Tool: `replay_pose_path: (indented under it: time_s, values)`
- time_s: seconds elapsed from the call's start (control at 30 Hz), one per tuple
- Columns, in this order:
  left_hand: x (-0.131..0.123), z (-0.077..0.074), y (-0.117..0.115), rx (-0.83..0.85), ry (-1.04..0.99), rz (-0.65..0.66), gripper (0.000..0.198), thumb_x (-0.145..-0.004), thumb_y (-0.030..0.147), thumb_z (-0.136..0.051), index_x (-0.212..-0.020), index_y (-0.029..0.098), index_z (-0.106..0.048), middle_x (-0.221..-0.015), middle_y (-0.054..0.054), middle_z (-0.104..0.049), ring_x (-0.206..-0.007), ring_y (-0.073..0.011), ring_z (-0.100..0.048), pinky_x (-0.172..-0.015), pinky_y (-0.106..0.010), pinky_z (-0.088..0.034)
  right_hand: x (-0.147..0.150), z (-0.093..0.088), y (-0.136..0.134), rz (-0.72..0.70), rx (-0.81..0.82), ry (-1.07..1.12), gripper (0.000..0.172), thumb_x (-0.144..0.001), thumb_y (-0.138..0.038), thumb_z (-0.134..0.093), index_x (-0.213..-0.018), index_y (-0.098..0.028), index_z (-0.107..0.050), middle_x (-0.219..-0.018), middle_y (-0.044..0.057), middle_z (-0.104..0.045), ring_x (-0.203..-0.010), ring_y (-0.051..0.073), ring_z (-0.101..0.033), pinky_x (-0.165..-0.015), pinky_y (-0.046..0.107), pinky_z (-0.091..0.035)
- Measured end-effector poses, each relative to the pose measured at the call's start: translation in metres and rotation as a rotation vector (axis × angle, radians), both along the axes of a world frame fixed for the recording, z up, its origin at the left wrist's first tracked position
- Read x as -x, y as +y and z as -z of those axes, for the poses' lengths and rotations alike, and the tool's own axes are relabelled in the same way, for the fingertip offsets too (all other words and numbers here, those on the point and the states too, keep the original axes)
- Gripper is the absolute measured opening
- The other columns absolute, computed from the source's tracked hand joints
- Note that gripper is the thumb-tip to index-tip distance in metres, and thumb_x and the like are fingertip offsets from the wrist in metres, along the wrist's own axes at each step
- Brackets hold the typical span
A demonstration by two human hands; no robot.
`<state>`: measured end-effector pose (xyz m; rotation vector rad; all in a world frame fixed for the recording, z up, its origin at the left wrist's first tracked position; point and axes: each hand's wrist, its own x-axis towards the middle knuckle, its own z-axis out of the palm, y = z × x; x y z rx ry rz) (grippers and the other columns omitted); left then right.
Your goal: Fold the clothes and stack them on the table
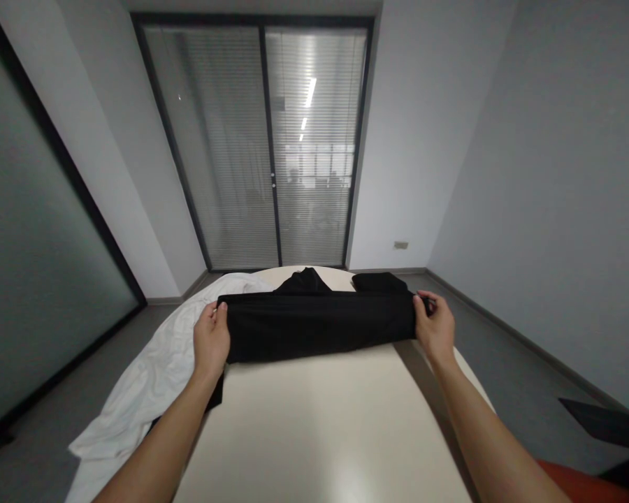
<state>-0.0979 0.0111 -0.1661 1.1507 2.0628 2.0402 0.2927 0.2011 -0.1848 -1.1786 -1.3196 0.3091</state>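
Observation:
A black garment (319,325) lies folded into a long band across the middle of a cream table (319,426). My left hand (211,339) grips its left end, fingers curled over the edge. At the opposite end, my right hand (434,325) pinches the fabric. Both arms reach forward over the table. Part of the garment hangs off the table's left edge below my left wrist.
A white cloth (147,377) drapes over the table's left side. More black clothing (377,281) lies at the far end of the table. Glass doors with blinds (262,147) stand beyond. A red seat (581,482) shows at the lower right.

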Motion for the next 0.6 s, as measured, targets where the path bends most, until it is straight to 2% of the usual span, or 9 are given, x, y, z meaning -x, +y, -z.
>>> replay_pose_path:
  time_s: [0.07,0.13,0.2,0.27,0.33,0.4,0.43,0.5,0.6]
  values:
    - [0.000,-0.006,-0.002,-0.039,-0.027,-0.029,0.034,-0.090,0.051,-0.052,-0.094,0.019,-0.063,-0.083,-0.001,-0.067,-0.080,-0.0188,-0.063,-0.074,-0.027,-0.049,0.001,-0.009,-0.005,-0.049,-0.026,0.080,0.045,-0.083,-0.053,-0.059,-0.107,-0.016,-0.066,-0.098,0.012,-0.069,-0.087,0.023,-0.062,-0.079,0.035,-0.049]
    - [-0.001,-0.010,-0.006,-0.005,-0.119,0.045,0.038,-0.088,0.055,-0.053,-0.091,0.019,-0.065,-0.087,-0.003,-0.069,-0.086,-0.0201,-0.064,-0.079,-0.029,-0.050,-0.001,-0.017,-0.012,-0.200,0.021,0.151,0.047,-0.080,-0.056,-0.063,-0.107,-0.018,-0.065,-0.093,0.010,-0.069,-0.081,0.022,-0.062,-0.071,0.032,-0.049]
    - [-0.003,-0.011,-0.012,0.155,-0.250,0.274,0.042,-0.082,0.060,-0.060,-0.089,0.019,-0.068,-0.093,-0.005,-0.072,-0.091,-0.0221,-0.066,-0.084,-0.031,-0.051,-0.006,-0.023,-0.021,-0.472,0.165,0.164,0.050,-0.077,-0.057,-0.067,-0.110,-0.020,-0.063,-0.087,0.008,-0.069,-0.073,0.020,-0.062,-0.063,0.030,-0.048]
    - [-0.006,-0.011,-0.019,0.409,-0.342,0.588,0.045,-0.077,0.063,-0.066,-0.089,0.020,-0.071,-0.096,-0.005,-0.075,-0.092,-0.0231,-0.068,-0.084,-0.032,-0.052,-0.010,-0.028,-0.032,-0.802,0.375,0.089,0.050,-0.076,-0.055,-0.071,-0.113,-0.021,-0.063,-0.084,0.006,-0.070,-0.069,0.019,-0.063,-0.059,0.027,-0.048]
    - [-0.011,-0.009,-0.024,0.679,-0.317,0.887,0.052,-0.079,0.068,-0.062,-0.087,0.018,-0.073,-0.091,-0.006,-0.076,-0.085,-0.0226,-0.069,-0.077,-0.031,-0.052,-0.011,-0.035,-0.044,-1.125,0.606,-0.083,0.052,-0.077,-0.053,-0.073,-0.117,-0.020,-0.065,-0.086,0.006,-0.072,-0.070,0.018,-0.066,-0.059,0.026,-0.048]
    - [-0.018,-0.007,-0.024,0.839,-0.209,1.064,0.065,-0.084,0.075,-0.049,-0.085,0.014,-0.074,-0.083,-0.009,-0.075,-0.076,-0.0214,-0.069,-0.067,-0.028,-0.051,-0.006,-0.041,-0.056,-1.372,0.785,-0.304,0.056,-0.080,-0.055,-0.071,-0.121,-0.018,-0.066,-0.088,0.007,-0.074,-0.072,0.018,-0.068,-0.057,0.023,-0.048]
    - [-0.022,-0.006,-0.023,0.858,-0.128,1.090,0.069,-0.086,0.075,-0.044,-0.086,0.013,-0.073,-0.084,-0.010,-0.074,-0.075,-0.0211,-0.068,-0.064,-0.028,-0.050,-0.001,-0.043,-0.060,-1.445,0.840,-0.401,0.057,-0.082,-0.057,-0.068,-0.122,-0.017,-0.067,-0.089,0.008,-0.075,-0.073,0.018,-0.069,-0.056,0.022,-0.047]
    - [-0.029,-0.003,-0.018,0.797,0.077,0.998,0.063,-0.089,0.069,-0.044,-0.097,0.013,-0.072,-0.093,-0.010,-0.074,-0.081,-0.0217,-0.068,-0.067,-0.028,-0.051,0.012,-0.043,-0.066,-1.467,0.852,-0.503,0.055,-0.087,-0.060,-0.061,-0.119,-0.016,-0.069,-0.096,0.011,-0.075,-0.079,0.019,-0.070,-0.055,0.022,-0.047]
    - [-0.037,0.004,-0.014,0.681,0.429,0.809,0.043,-0.089,0.050,-0.057,-0.117,0.020,-0.066,-0.120,-0.008,-0.068,-0.107,-0.0240,-0.064,-0.094,-0.035,-0.049,0.028,-0.034,-0.067,-1.276,0.649,-0.545,0.051,-0.087,-0.057,-0.063,-0.117,-0.017,-0.069,-0.109,0.011,-0.072,-0.096,0.022,-0.068,-0.073,0.029,-0.053]
